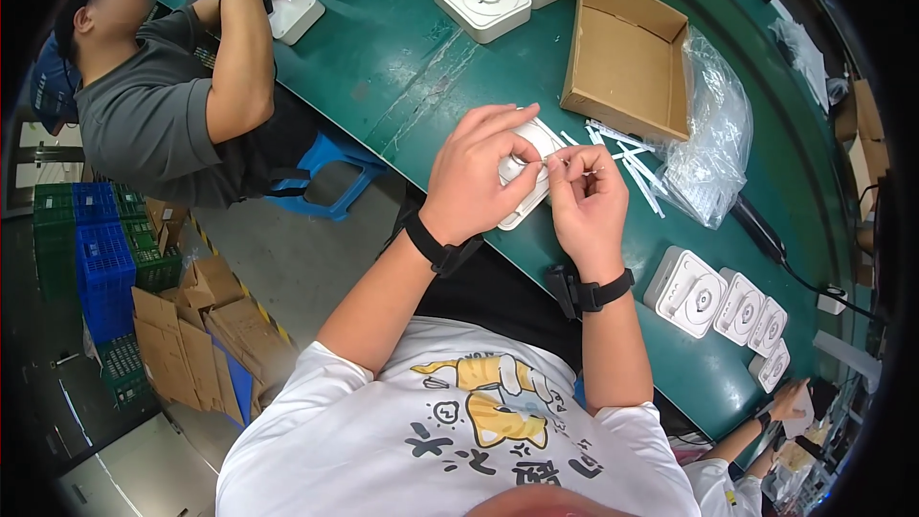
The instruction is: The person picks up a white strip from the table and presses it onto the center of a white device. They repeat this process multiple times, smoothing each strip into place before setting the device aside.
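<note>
A white, rounded-square device (536, 134) lies at the table's near edge, largely covered by my hands. Over it, my left hand (479, 172) pinches with thumb and index finger, its other fingers curled or stretched loosely above. My right hand (586, 193) is closed in a pinch too, and its fingertips meet those of the left. Whatever small thing sits between the fingertips is too small to make out. Just beyond my right hand, several thin white strips (634, 165) lie scattered on the green table (383, 67).
An open cardboard box (627, 62) and a clear plastic bag (710, 139) stand beyond the strips. More white devices sit at the back (481, 2) and at right (687, 293). A black tool (761, 228) with a cable lies rightward. A co-worker (172, 86) works at left; another person's hand (790, 400) shows lower right.
</note>
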`<action>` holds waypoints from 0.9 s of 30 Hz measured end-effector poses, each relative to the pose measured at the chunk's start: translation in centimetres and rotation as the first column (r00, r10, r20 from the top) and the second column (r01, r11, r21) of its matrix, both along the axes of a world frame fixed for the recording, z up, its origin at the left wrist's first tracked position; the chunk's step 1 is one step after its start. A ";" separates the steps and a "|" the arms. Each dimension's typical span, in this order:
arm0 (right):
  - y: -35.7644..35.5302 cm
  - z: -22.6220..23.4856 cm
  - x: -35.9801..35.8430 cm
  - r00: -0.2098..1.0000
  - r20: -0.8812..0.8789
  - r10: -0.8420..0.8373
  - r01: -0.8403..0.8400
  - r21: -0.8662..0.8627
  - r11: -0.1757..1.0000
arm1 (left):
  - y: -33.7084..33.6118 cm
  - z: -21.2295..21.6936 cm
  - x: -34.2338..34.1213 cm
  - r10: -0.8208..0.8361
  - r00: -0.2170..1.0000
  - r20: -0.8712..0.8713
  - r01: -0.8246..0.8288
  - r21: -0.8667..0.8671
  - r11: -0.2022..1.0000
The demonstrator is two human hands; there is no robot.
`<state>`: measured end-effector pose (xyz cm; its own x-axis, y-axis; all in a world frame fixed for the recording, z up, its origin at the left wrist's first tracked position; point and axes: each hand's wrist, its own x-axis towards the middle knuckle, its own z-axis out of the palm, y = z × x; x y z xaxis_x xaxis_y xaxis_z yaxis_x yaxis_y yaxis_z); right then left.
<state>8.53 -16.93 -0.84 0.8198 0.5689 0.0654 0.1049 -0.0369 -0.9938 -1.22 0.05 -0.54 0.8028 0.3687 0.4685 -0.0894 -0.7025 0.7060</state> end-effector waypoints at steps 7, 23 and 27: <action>0.3 -0.5 -0.5 0.983 0.178 -0.040 0.038 0.012 0.999 | -0.3 0.0 -0.1 0.022 0.999 -0.030 -0.023 -0.029 0.999; 0.0 0.3 -0.1 0.999 0.024 -0.042 0.040 0.059 0.997 | -5.2 0.5 -2.0 0.151 0.987 -0.058 -0.157 -0.133 0.979; -0.7 0.7 0.6 0.999 0.038 -0.034 0.034 -0.008 0.999 | -6.4 1.0 -2.6 0.202 0.975 -0.089 -0.217 -0.213 0.953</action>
